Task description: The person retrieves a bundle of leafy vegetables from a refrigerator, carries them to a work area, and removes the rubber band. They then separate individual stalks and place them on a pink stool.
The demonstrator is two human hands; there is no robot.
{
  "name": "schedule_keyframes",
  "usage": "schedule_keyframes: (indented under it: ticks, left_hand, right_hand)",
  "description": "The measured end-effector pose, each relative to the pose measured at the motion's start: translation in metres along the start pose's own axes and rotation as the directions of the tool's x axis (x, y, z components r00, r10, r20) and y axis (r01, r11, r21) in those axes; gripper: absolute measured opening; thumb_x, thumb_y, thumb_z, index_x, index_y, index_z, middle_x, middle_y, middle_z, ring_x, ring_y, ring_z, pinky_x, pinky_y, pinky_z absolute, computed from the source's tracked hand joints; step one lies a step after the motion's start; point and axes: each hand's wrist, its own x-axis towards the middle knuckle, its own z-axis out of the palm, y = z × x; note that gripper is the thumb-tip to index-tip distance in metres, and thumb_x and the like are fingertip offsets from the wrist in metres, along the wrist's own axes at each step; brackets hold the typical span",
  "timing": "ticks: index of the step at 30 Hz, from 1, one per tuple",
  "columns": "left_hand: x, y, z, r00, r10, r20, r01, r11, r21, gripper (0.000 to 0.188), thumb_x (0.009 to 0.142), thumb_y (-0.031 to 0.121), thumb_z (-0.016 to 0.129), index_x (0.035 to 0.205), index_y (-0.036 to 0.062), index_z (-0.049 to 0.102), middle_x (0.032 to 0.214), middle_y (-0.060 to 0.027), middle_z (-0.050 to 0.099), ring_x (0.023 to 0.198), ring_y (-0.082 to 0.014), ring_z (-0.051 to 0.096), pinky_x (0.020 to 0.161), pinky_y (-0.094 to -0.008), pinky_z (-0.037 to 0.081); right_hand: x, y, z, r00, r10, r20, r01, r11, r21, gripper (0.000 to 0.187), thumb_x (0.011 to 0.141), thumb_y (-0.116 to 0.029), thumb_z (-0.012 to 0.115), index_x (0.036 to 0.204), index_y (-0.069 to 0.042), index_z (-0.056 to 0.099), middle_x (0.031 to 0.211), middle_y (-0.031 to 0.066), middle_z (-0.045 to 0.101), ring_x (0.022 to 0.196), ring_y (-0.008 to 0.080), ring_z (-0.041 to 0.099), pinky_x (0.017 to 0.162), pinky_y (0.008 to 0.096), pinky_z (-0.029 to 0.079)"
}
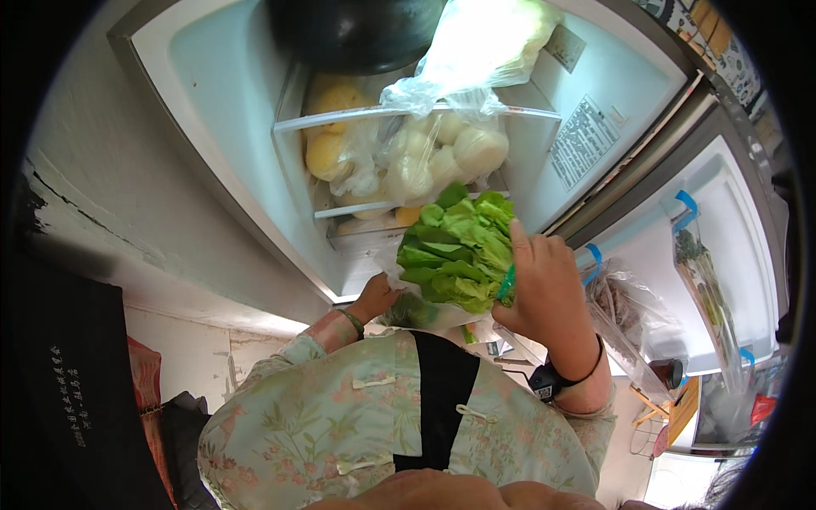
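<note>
My right hand [548, 285] is closed on a bunch of leafy green lettuce [455, 246], which has a green band near its base. The leaves point toward the open refrigerator [531, 127] in front of me. Low down, beside the lettuce, my left hand [376, 297] grips the edge of a clear plastic bag [425, 314]. Something dark green shows inside that bag. Part of the bag is hidden behind the lettuce, and the left fingertips are only partly visible.
A dark round pot [357, 34] and a white plastic bag [493, 51] sit on the upper shelf. Below are bagged white round items [450, 153] and yellow round items [327, 153]. To the right, the open door [739, 255] holds clear bags with blue strips.
</note>
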Motion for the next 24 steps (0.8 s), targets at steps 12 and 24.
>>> schedule_keyframes:
  ticks: [12,24]
  left_hand:
    - [-0.022,0.045,-0.057,0.999,-0.005,-0.049,0.043,0.59,0.806,0.018,0.092,0.01,0.05,0.106,0.0034,0.059,0.105,-0.0075,0.062,0.105,-0.0224,0.057,0.091,-0.0342,0.044]
    - [-0.011,0.181,-0.132,0.739,-0.08,-0.668,-0.521,0.562,-0.643,0.036,0.101,0.032,0.042,0.118,0.0023,0.053,0.109,-0.0079,0.059,0.102,-0.0196,0.056,0.089,-0.0342,0.047]
  right_hand:
    - [-0.085,0.046,0.074,0.852,0.411,0.325,-0.13,-0.435,0.891,0.078,0.072,-0.024,0.073,0.138,-0.002,0.038,0.134,0.0129,0.05,0.119,0.025,0.052,0.098,0.0374,0.044]
    - [-0.123,0.062,0.116,0.878,0.297,0.375,-0.131,-0.605,0.785,0.07,0.078,-0.021,0.068,0.138,-0.002,0.037,0.133,0.013,0.05,0.119,0.0257,0.052,0.098,0.0389,0.045]
